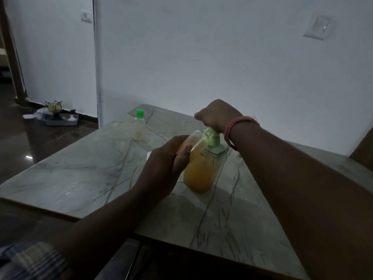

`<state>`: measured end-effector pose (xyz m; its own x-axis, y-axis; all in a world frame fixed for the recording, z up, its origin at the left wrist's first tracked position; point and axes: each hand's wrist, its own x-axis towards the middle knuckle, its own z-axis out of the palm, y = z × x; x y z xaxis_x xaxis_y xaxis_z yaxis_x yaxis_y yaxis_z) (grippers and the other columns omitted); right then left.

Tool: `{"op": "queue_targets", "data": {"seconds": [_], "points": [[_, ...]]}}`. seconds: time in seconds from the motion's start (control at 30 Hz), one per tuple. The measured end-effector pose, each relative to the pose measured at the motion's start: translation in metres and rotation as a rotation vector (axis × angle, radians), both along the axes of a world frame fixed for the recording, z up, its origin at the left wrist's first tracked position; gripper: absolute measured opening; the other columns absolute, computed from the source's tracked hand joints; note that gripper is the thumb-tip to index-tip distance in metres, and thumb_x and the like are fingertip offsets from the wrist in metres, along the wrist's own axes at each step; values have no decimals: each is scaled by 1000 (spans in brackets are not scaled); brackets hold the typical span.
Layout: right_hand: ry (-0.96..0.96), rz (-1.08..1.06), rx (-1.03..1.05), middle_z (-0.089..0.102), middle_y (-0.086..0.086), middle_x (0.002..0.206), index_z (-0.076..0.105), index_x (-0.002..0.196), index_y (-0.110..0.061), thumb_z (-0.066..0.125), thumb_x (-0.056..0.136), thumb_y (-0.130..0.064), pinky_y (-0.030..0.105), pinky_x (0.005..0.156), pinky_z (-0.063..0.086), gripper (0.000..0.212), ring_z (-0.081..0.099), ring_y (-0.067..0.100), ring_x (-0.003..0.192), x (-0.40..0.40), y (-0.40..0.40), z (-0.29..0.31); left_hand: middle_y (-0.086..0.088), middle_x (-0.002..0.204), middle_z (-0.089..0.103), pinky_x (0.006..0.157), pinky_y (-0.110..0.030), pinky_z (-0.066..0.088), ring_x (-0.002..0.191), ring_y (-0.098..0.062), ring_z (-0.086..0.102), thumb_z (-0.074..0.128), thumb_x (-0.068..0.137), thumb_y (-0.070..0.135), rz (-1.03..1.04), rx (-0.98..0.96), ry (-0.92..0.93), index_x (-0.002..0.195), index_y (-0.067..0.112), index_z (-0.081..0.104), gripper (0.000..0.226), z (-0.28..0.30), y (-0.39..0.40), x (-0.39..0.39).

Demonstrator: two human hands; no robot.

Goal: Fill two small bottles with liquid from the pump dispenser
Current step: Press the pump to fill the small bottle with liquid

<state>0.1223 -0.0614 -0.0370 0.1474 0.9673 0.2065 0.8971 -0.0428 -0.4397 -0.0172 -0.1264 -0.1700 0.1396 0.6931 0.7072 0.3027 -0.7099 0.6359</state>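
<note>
A clear pump dispenser (201, 170) with orange-yellow liquid and a green pump head stands mid-table. My right hand (217, 116) presses down on the pump top, fingers curled over it. My left hand (167, 166) grips a small clear bottle (196, 142), tilted with its mouth at the green spout; some yellow liquid shows inside it. A second small bottle (138, 124) with a green cap stands upright further back on the left, nearly empty.
The marble table (80, 174) ends at a near edge in front of me and a left edge. A small white object (149, 155) peeks out behind my left hand. A tray with a lamp (58, 116) sits on the floor at left.
</note>
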Motion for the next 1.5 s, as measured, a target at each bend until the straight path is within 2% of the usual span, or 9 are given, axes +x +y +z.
{"op": "queue_targets", "data": {"seconds": [0.1, 0.27, 0.5, 0.63, 0.83, 1.0, 1.17, 1.37, 1.5], "points": [[-55, 19, -4, 58, 3, 68, 54, 68, -13, 59, 91, -29, 27, 53, 37, 28, 54, 20, 63, -2, -2, 9, 25, 92, 58, 53, -6, 42, 74, 8, 61, 38, 100, 45, -14, -23, -2, 131, 18, 56, 45, 2, 0, 1], [20, 23, 29, 52, 1, 61, 50, 64, -13, 61, 89, -29, 27, 50, 34, 32, 48, 19, 55, 1, 1, 1, 28, 91, 56, 55, -7, 44, 77, 9, 61, 36, 98, 53, -7, 5, 5, 132, 19, 55, 52, -2, 3, 1], [-143, 30, 20, 57, 2, 69, 52, 68, -14, 60, 90, -31, 26, 51, 34, 29, 52, 16, 60, -5, 0, 9, 27, 91, 56, 57, -8, 45, 78, 8, 62, 36, 98, 55, -29, 5, -8, 132, 19, 55, 53, -1, 2, 1], [-3, 8, 54, 52, 1, 61, 49, 63, -14, 60, 87, -26, 27, 49, 32, 30, 46, 19, 54, -1, 0, 2, 26, 92, 57, 56, -6, 43, 76, 8, 61, 33, 96, 58, -32, 35, -12, 131, 17, 56, 58, 0, 2, 0], [-62, 26, -1, 56, 3, 68, 55, 71, -13, 60, 92, -30, 26, 50, 34, 28, 53, 19, 61, -3, -4, 10, 29, 93, 54, 56, -4, 43, 78, 13, 60, 36, 99, 48, -20, 28, -4, 132, 17, 56, 50, 0, 1, 2], [14, 22, 10, 50, 1, 66, 47, 65, -14, 59, 93, -25, 26, 49, 33, 32, 45, 18, 58, -1, -2, 3, 25, 90, 58, 55, -6, 43, 76, 9, 61, 36, 98, 53, -24, 42, -11, 131, 17, 57, 53, -1, 2, 1], [-137, 26, -32, 57, 1, 70, 59, 74, -13, 56, 93, -29, 27, 51, 34, 26, 53, 17, 63, -4, -1, 8, 24, 84, 57, 54, -7, 43, 73, 8, 61, 37, 100, 46, -12, 30, -9, 130, 16, 57, 47, 2, -1, 1], [48, 87, -6, 55, 2, 73, 51, 69, -15, 61, 93, -31, 26, 49, 36, 31, 47, 14, 53, 0, -5, 4, 24, 80, 57, 53, -5, 40, 70, 9, 61, 38, 101, 46, -10, 25, -5, 130, 16, 58, 46, -1, 2, 1], [-118, 71, 9, 56, 2, 66, 52, 67, -13, 60, 92, -31, 27, 49, 34, 32, 51, 17, 57, -4, -4, 9, 23, 84, 59, 53, -7, 42, 71, 8, 61, 39, 102, 45, -8, 20, -1, 131, 17, 57, 44, 0, 2, 0]]}}
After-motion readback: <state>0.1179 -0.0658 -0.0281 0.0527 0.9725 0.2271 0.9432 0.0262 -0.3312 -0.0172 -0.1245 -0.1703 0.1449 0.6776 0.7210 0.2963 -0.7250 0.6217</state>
